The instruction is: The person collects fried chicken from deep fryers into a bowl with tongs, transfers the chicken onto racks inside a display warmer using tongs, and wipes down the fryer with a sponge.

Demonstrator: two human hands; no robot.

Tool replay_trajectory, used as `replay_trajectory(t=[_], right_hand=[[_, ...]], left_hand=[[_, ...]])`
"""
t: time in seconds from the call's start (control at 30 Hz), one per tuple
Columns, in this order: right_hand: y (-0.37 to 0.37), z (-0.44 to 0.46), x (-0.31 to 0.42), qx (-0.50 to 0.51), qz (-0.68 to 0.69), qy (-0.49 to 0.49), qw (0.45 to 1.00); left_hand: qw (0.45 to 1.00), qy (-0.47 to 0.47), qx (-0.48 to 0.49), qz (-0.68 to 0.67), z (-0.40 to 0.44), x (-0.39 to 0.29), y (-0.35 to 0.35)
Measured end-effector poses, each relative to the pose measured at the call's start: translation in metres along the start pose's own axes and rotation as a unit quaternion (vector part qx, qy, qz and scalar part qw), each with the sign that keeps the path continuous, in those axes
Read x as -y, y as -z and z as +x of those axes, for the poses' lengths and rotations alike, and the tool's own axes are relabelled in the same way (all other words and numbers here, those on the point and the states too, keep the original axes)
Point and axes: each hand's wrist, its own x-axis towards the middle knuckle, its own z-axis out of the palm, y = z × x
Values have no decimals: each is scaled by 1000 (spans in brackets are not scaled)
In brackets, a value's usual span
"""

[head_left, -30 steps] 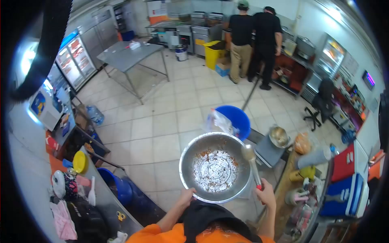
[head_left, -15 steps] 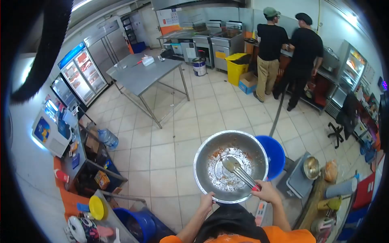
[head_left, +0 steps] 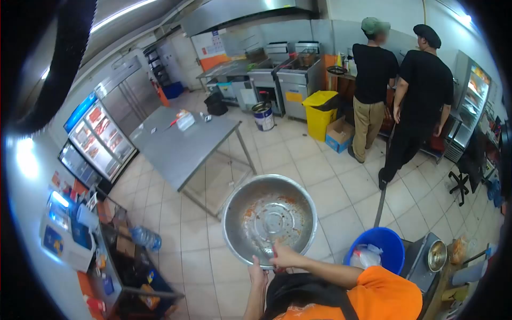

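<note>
A wide metal bowl (head_left: 274, 216) with orange-brown residue on its inside hangs in front of my body. My left hand (head_left: 257, 272) grips the bowl's near rim, its fingers partly hidden under it. My right hand (head_left: 284, 256) is closed on the red-trimmed handle of the tongs, over the near part of the bowl. Most of the tongs are hidden or blurred against the metal.
A steel table (head_left: 186, 149) stands ahead on the left. Two people in black shirts (head_left: 376, 69) stand at the back counter. A blue bucket (head_left: 392, 250) holding a plastic bag is at right, near a metal pot (head_left: 437, 255). A water bottle (head_left: 145, 238) lies left.
The view has shifted towards the steel table, which looks nearer. The bowl has moved away from the blue bucket. My right hand has come inward over the bowl, closer to my left hand.
</note>
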Motion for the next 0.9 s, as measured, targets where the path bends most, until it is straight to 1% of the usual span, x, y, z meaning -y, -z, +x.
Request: replay_trajectory(t=[0.1, 0.13, 0.2, 0.23, 0.27, 0.33, 0.37, 0.4, 0.43, 0.5, 0.57, 0.67, 0.77, 0.8, 0.9], right_hand=[[25, 93, 35, 46, -68, 4, 997], [42, 113, 49, 80, -49, -1, 996], [80, 163, 77, 140, -95, 24, 985], [103, 184, 88, 171, -122, 32, 977], [127, 200, 97, 160, -102, 42, 981], [183, 230, 95, 99, -16, 46, 994], [208, 239, 93, 72, 29, 53, 996], [236, 243, 95, 22, 69, 25, 997], [264, 247, 93, -26, 107, -1, 994], [310, 273, 59, -154, 105, -73, 980], [350, 296, 37, -241, 124, -107, 957], [402, 335, 43, -291, 227, -142, 919], [466, 407, 57, -285, 211, -122, 927], [492, 431, 70, -277, 192, -133, 932], [568, 497, 92, -330, 127, -73, 932]], left_hand=[[998, 1, 55, -44, 95, -39, -22], [997, 11, 65, -37, 118, -57, -33], [997, 24, 42, -67, 201, -66, -41], [995, 33, 30, -85, 232, -75, -55], [995, 34, 50, -81, 260, -83, -69], [993, 39, 83, -79, 302, -119, -106], [988, 56, 123, -76, 339, -121, -109], [982, 70, 159, -70, 388, -117, -104], [985, 70, 148, -45, 415, -128, -123], [989, 72, 126, 4, 464, -155, -165], [990, 28, 138, 16, 499, -193, -229], [990, 32, 133, 44, 561, -210, -294], [978, 118, 164, 49, 635, -223, -355], [988, 111, 104, -2, 655, -225, -388], [973, 122, 173, 96, 713, -238, -435]])
